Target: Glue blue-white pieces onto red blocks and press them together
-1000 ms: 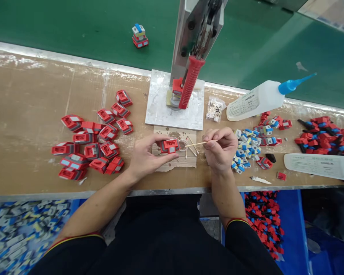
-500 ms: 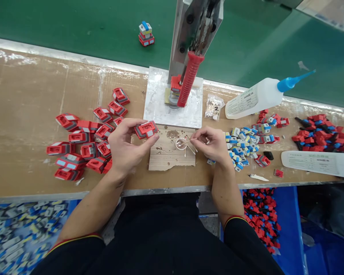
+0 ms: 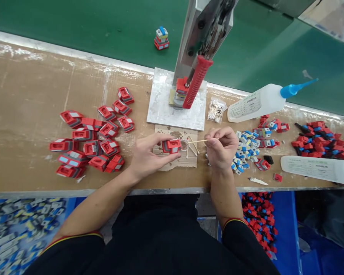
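Between the thumb and fingers of my left hand [image 3: 150, 154] is a red and grey plastic toy part [image 3: 171, 146], its recessed side facing up. My right hand [image 3: 221, 147] pinches a thin cotton swab [image 3: 199, 141], whose tip points left, close to the toy part; whether it touches cannot be made out. Just right of the part sits a small round dish [image 3: 185, 144], partly covered by it. Several used swabs [image 3: 192, 149] lie by the dish on a stained piece of cardboard [image 3: 177, 164].
A hand press [image 3: 197, 82] with a red handle stands behind. Red toy parts [image 3: 87, 143] lie at left; white and blue pieces [image 3: 245, 149] lie at right. Glue bottles [image 3: 256, 103], a swab pack [image 3: 216, 110], a knife blade [image 3: 258, 181] and red-black parts [image 3: 321, 141] are also at right.
My left hand has carried the red toy part right, over the cardboard beside the dish. The right hand has lifted the swab out of the dish and moved slightly right. The camera view shifted a little.
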Available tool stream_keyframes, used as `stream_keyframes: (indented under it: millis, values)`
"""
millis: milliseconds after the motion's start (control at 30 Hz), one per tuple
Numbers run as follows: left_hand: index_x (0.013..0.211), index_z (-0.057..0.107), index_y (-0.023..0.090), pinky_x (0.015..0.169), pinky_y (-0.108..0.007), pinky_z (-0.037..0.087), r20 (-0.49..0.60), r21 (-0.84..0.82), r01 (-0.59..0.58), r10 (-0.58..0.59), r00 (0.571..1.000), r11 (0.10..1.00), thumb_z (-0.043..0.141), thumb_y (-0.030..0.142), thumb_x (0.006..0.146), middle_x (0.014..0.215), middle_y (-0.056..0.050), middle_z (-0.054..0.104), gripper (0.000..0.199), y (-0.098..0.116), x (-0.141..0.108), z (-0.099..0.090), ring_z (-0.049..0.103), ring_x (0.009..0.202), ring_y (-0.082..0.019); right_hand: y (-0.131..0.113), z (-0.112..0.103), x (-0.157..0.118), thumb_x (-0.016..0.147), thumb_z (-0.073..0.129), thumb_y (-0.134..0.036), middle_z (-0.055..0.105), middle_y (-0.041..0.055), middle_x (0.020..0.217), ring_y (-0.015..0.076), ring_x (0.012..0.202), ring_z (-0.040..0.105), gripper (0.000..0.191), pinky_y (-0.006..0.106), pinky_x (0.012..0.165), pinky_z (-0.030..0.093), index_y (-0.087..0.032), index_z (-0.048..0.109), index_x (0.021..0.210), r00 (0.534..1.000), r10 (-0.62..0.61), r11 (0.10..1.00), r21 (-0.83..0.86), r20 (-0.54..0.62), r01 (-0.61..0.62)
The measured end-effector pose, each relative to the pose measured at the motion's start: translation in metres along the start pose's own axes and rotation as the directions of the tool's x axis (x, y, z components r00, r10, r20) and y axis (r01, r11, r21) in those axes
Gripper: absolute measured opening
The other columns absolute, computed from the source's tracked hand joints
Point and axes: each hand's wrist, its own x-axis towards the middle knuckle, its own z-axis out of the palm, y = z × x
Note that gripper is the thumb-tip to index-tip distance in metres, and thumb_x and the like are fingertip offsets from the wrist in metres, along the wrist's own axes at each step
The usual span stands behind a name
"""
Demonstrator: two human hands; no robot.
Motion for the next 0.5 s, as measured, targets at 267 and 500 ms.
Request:
stream_keyframes:
  millis: [267,500]
  values:
    - [0.109,0.078,0.018,0.085,-0.029,0.065,0.081,-0.006,-0.011,0.012,0.997,1.000,0.094,0.031,0.078,0.101,-0.007,0.084,0.038,0.006,-0.002,0.002,0.081,0.087,-0.020,-0.002,0.013,-0.013,0.082,0.090,-0.039,0.073,-0.0017,0.070,0.0148,0.062,0.070,0.029,0.030,0.060,0.058,-0.025,0.066,0.077,0.994,-0.066,0.994,-0.079,0.081,0.073]
    - [0.109,0.078,0.018,0.084,-0.029,0.065,0.092,0.010,-0.019,0.018,0.996,1.000,0.094,0.032,0.078,0.101,-0.008,0.085,0.038,0.005,-0.002,0.001,0.081,0.086,-0.020,0.000,0.017,-0.015,0.085,0.088,-0.033,0.077,-0.0011,0.073,0.0141,0.065,0.073,0.022,0.027,0.061,0.060,-0.024,0.068,0.080,0.987,-0.103,0.992,-0.058,0.125,0.111]
